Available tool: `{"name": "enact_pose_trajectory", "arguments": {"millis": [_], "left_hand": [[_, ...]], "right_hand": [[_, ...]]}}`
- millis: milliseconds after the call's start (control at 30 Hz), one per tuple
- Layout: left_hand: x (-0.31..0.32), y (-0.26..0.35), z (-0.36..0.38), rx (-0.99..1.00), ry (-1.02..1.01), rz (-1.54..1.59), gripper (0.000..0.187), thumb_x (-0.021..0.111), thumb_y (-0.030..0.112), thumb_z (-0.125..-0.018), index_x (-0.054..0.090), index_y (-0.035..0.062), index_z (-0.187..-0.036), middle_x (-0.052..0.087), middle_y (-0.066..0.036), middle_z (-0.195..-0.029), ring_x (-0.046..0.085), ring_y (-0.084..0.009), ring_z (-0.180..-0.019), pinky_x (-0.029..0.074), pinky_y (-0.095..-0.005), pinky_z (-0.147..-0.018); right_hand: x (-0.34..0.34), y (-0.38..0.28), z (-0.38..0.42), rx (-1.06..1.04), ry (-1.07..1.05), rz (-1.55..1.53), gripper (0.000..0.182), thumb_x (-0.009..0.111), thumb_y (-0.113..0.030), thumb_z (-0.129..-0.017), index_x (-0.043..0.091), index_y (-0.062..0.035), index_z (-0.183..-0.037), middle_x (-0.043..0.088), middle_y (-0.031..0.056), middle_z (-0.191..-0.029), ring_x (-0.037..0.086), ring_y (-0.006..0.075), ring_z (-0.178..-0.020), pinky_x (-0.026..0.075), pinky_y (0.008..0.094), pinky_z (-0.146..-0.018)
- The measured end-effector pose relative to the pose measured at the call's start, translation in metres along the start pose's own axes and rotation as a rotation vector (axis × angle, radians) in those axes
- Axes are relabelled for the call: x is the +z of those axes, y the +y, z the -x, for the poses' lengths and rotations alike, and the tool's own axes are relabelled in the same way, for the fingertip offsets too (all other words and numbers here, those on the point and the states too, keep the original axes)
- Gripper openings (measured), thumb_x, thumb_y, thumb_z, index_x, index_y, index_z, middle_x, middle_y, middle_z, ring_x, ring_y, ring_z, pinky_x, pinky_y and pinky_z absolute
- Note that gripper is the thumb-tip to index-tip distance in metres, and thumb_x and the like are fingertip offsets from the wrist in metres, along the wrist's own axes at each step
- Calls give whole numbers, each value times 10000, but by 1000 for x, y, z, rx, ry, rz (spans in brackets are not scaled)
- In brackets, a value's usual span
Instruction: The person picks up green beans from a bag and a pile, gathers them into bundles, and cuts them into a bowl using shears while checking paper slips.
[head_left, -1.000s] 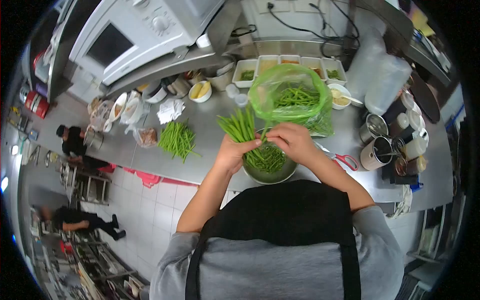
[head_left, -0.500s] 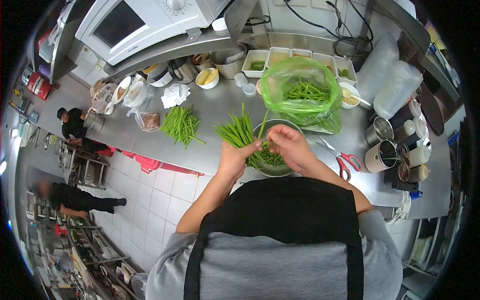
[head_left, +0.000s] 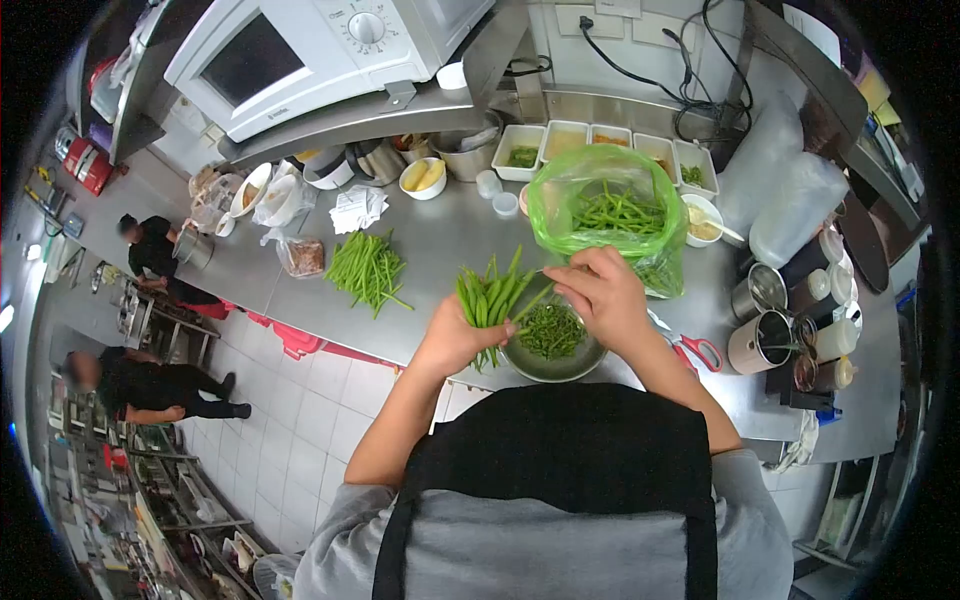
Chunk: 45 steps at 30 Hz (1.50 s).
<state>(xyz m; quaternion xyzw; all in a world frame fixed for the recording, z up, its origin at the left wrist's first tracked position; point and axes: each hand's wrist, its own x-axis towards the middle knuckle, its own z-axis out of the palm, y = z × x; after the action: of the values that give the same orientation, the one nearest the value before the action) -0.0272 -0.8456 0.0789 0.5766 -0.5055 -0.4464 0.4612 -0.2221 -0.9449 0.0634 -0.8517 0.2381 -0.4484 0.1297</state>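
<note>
My left hand (head_left: 448,338) is closed around a bunch of green beans (head_left: 488,298), its thumb pressed toward the bowl side. One bean (head_left: 534,302) slants out from near that thumb to my right hand (head_left: 608,302), whose fingertips pinch its upper end. Below and between both hands stands a metal bowl (head_left: 545,374) with trimmed green bean pieces (head_left: 552,332) in it. Behind the right hand, a green plastic bag (head_left: 560,210) gapes with more whole beans (head_left: 618,210) inside. To the left, a pile of green beans (head_left: 366,270) lies on the steel counter (head_left: 440,225).
Red-handled scissors (head_left: 698,352) lie right of my right forearm. Small white tubs (head_left: 518,152) line the back, beside a bowl with yellow pieces (head_left: 423,178). Cups and bottles (head_left: 765,340) crowd the right end. A microwave (head_left: 330,60) sits overhead. Two people (head_left: 150,385) stand at far left.
My hands have drawn apart, the left with its bunch moving left off the bowl, so more of the bowl's contents shows. The whole view has tilted slightly upward.
</note>
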Motion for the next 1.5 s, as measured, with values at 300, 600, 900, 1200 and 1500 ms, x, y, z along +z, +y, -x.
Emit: {"name": "enact_pose_trajectory", "arguments": {"millis": [300,600,900,1200,1500], "left_hand": [[-9,-10,12,-20,71,124,186,669,-24,-698,549,-7,-840,593,-41,-710,569,-120,-633,462,-264,-585],[-130,-29,-3,24,460,-54,208,663,-3,-676,566,-18,-859,604,-71,-735,577,-157,-604,471,-285,-558],[-261,-102,-70,-155,736,-132,203,625,-84,-689,548,12,-850,579,-84,-689,544,-175,-520,446,-316,-468],[-84,-27,-53,-76,42,714,321,592,-7,-747,491,-17,-1051,565,-105,-755,592,-224,-671,525,-369,-635],[57,-40,5,-296,-625,1161,568,642,245,-783,413,12,-1247,549,-188,-1098,571,-327,-990,469,-458,-863]], "right_hand": [[30,2,27,474,-29,-901,52,634,-102,-796,633,-73,-839,586,6,-834,533,113,-742,419,237,-615],[34,30,30,510,-120,-560,62,680,-37,-715,646,-62,-761,570,26,-747,546,120,-689,410,243,-572],[43,30,42,277,-437,72,320,665,-75,-693,599,-73,-1006,614,89,-796,600,258,-732,477,364,-632],[26,18,-2,410,-195,-664,393,595,-118,-833,500,-72,-1212,596,104,-1086,565,189,-998,470,273,-780],[19,5,-20,461,-635,-1259,446,416,-337,-928,504,-5,-1214,504,116,-1246,487,188,-1104,383,305,-917]]}}
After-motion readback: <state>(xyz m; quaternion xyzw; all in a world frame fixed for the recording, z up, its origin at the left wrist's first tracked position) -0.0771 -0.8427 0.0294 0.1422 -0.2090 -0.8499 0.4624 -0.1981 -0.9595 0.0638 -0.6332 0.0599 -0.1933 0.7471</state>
